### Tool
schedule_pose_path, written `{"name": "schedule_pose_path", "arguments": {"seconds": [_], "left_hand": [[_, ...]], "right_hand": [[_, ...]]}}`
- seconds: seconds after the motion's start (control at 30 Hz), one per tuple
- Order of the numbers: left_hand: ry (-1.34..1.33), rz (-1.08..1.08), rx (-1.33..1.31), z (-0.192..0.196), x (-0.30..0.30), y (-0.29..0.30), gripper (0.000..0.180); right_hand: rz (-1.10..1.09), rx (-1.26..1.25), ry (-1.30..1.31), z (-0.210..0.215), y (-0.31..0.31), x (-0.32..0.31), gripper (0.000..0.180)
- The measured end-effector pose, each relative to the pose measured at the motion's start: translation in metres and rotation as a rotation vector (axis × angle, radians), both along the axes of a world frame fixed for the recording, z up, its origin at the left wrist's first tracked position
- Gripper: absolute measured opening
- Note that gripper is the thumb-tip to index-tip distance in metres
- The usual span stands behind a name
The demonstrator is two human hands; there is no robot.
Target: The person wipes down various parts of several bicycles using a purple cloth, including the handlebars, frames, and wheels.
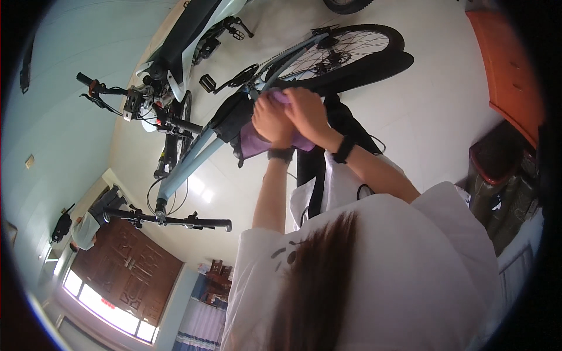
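Note:
A purple cloth is bunched between my two hands, above a light-blue bicycle frame. My left hand is closed over the cloth, its fingers curled. Close beside it, my right hand bends its fingers down onto the cloth's upper part. Both wrists wear black bands. Just left of the hands, a black bag hangs on the frame. The hands and cloth hide the part of the bicycle beneath them. A long black fender runs beside the rear wheel.
The bicycle's handlebar reaches toward the lower left. A second, white-and-black two-wheeler stands to the left. An orange-red cabinet stands at the right. Across the room are a brown carved door and another person.

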State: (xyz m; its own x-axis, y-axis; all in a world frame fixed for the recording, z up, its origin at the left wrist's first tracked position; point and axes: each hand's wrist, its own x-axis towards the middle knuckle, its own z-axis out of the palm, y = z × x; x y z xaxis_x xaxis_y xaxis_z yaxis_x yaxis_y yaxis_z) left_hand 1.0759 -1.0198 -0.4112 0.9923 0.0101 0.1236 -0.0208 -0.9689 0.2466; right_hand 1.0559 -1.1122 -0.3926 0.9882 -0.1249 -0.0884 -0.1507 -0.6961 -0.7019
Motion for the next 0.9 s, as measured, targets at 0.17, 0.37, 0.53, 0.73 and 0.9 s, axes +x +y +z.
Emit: {"name": "schedule_pose_path", "arguments": {"seconds": [0.17, 0.37, 0.53, 0.73, 0.9], "left_hand": [[-0.035, -0.223, 0.049, -0.007, -0.027, -0.035, 0.027], [0.03, -0.415, -0.041, -0.003, -0.039, -0.044, 0.038], [-0.013, -0.353, -0.227, 0.002, -0.032, -0.039, 0.048], [-0.053, -0.263, -0.219, 0.004, -0.059, -0.026, 0.049], [0.183, -0.323, 0.019, 0.018, -0.089, 0.009, 0.052]], "right_hand": [[-0.114, 0.105, 0.144, -0.015, -0.042, -0.033, 0.027], [-0.213, 0.219, 0.085, -0.034, -0.034, -0.057, 0.031], [-0.262, 0.303, 0.068, -0.041, -0.027, -0.041, 0.027], [-0.21, 0.617, 0.026, -0.071, -0.04, -0.036, 0.032], [-0.368, 0.672, 0.182, -0.043, -0.024, -0.043, 0.042]]}}
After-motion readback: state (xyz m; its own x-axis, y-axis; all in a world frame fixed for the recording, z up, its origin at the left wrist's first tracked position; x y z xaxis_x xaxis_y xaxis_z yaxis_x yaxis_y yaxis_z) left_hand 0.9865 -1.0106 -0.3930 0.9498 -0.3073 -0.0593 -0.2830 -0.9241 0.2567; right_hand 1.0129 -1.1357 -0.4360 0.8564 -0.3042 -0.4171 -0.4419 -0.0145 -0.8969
